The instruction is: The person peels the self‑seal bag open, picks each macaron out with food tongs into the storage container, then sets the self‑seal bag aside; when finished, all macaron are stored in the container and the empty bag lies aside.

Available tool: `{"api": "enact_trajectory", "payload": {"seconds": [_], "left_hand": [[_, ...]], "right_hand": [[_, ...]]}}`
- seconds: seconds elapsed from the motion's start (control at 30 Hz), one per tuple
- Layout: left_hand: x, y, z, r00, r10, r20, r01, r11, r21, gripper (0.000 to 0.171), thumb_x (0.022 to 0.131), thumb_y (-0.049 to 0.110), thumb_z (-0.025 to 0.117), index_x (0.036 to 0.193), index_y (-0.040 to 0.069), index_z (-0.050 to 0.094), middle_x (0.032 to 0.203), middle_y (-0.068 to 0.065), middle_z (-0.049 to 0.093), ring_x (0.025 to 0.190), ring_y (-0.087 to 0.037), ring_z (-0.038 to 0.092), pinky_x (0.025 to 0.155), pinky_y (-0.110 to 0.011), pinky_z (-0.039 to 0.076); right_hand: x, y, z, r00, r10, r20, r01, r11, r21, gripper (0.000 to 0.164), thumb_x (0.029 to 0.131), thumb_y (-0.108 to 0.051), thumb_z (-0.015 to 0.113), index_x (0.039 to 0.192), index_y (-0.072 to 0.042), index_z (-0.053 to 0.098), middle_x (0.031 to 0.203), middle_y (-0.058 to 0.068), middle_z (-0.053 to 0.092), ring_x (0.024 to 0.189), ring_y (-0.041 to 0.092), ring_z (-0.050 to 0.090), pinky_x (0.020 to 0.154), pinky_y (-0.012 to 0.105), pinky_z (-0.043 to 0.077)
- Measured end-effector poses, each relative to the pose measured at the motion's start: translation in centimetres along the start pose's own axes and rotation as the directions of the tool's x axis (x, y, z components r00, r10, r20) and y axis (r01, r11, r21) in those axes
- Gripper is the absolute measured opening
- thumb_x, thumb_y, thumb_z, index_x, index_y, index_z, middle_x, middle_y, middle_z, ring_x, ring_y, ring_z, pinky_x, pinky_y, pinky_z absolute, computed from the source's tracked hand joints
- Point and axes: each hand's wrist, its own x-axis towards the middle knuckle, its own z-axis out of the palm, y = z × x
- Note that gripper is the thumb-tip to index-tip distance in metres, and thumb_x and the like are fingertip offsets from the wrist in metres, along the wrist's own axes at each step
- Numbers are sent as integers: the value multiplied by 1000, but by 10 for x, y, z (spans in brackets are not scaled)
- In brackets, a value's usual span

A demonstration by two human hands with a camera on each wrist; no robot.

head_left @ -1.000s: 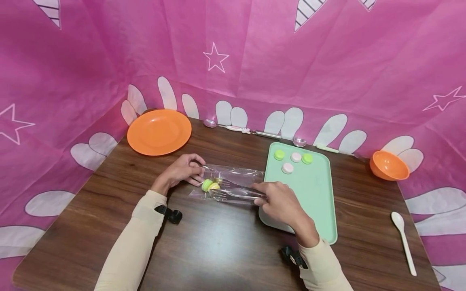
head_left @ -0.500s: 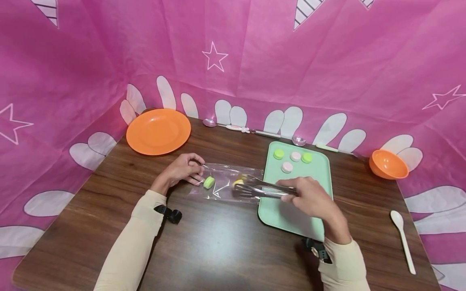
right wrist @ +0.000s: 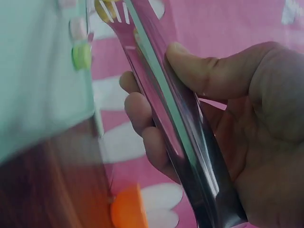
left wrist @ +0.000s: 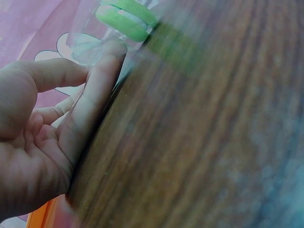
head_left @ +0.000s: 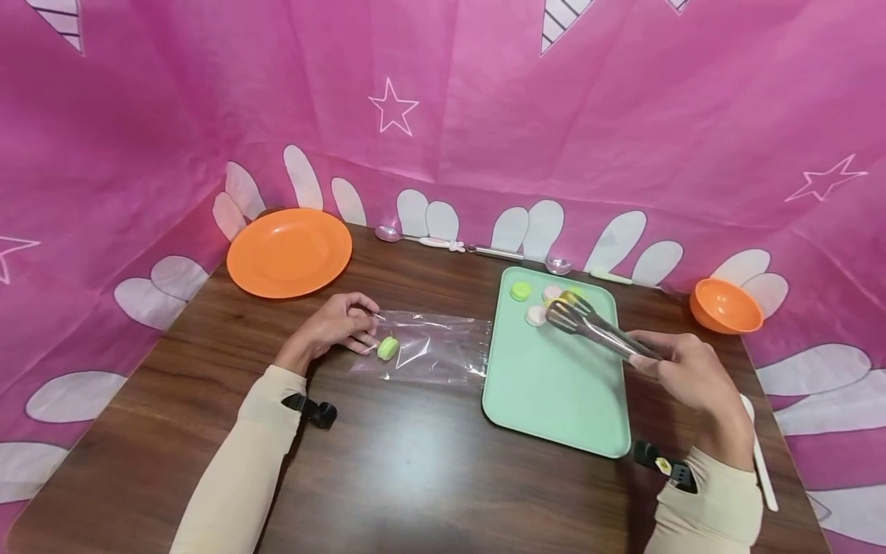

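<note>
My left hand (head_left: 339,327) pinches the open end of a clear plastic bag (head_left: 443,350) lying on the table, thumb against finger in the left wrist view. Inside the bag, close to those fingers, is one green macaron (head_left: 388,348) (left wrist: 126,19). My right hand (head_left: 692,373) grips metal tongs (head_left: 602,332), its fingers wrapped round the arms in the right wrist view. Between the tongs' slotted tips is a yellow macaron (right wrist: 107,10), mostly hidden by them. The tips are over the green tray (head_left: 554,392), above its pink and green macarons (head_left: 521,291).
An orange plate (head_left: 289,252) sits at the back left and an orange bowl (head_left: 725,306) at the back right. Spoons and a ladle (head_left: 557,265) lie along the back edge. A white spoon (head_left: 764,473) lies at the right, partly behind my right arm.
The tongs have carried the yellow macaron out of the bag, rightward to above the tray. My left hand stays on the bag's end, and the green macaron remains in the bag.
</note>
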Motion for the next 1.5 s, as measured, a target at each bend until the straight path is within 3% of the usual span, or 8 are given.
{"api": "enact_trajectory", "payload": {"seconds": [0.13, 0.3, 0.57, 0.7, 0.9, 1.07, 1.2, 1.5], "left_hand": [[-3, -2, -3, 1000, 9, 0, -9, 1000, -4, 38, 103, -1, 60, 138, -11, 48, 92, -11, 68, 75, -18, 77, 71, -37, 68], [-4, -3, -3, 1000, 17, 0, -17, 1000, -11, 38, 103, -1, 60, 138, -12, 48, 90, -11, 68, 75, -17, 77, 71, -37, 68], [-4, -1, -3, 1000, 7, 0, -7, 1000, -5, 38, 103, -3, 57, 139, -12, 47, 93, -12, 67, 75, -17, 77, 71, -36, 68], [-4, -3, -4, 1000, 3, -6, -3, 1000, -2, 38, 102, -4, 56, 139, -12, 48, 93, -13, 67, 76, -18, 77, 72, -37, 68], [-4, -5, -6, 1000, 5, -15, -5, 1000, -8, 37, 102, -4, 56, 138, -11, 48, 92, -12, 68, 74, -17, 76, 71, -37, 68], [-3, -6, -5, 1000, 6, -7, -6, 1000, -15, 38, 102, -4, 56, 138, -11, 47, 92, -12, 68, 74, -17, 77, 70, -36, 68], [-2, -4, -3, 1000, 1, -2, -1, 1000, -11, 38, 103, -3, 57, 138, -11, 47, 92, -11, 69, 73, -16, 77, 70, -36, 68], [-2, 0, -2, 1000, -1, 0, 1, 1000, 3, 36, 103, -3, 57, 137, -10, 48, 90, -10, 68, 73, -16, 77, 70, -36, 68]], "right_hand": [[2, 15, 0, 998, 69, 1, -69, 998, -15, 36, 102, -18, 70, 135, -3, 72, 93, 10, 79, 84, 16, 62, 72, 28, 45], [6, 19, 3, 992, 125, 21, -124, 991, -46, 39, 103, -23, 68, 135, 0, 71, 93, 13, 74, 89, 31, 56, 70, 35, 38], [-8, 15, -12, 989, 131, 72, -124, 987, -101, 40, 102, -24, 70, 135, -2, 71, 99, 15, 76, 93, 35, 63, 73, 35, 44], [-15, 7, -19, 996, 76, 38, -71, 990, -121, 38, 100, -24, 72, 134, -6, 72, 92, 8, 77, 89, 28, 64, 72, 33, 43], [-10, -23, -10, 988, -150, 47, 152, 988, -38, 36, 93, -10, 79, 129, -10, 78, 95, 2, 78, 80, 2, 57, 70, 22, 45], [6, -59, 14, 967, -219, 126, 221, 975, -4, 34, 90, -8, 81, 124, -14, 81, 100, 3, 78, 83, 8, 56, 71, 23, 45], [17, -81, 36, 948, -258, 188, 264, 965, -7, 34, 91, -8, 78, 124, -17, 82, 82, -5, 70, 78, 12, 51, 66, 25, 40], [30, -125, 87, 932, -339, 128, 344, 939, -16, 33, 90, -8, 78, 121, -17, 80, 85, -3, 73, 74, 14, 54, 68, 32, 45]]}}
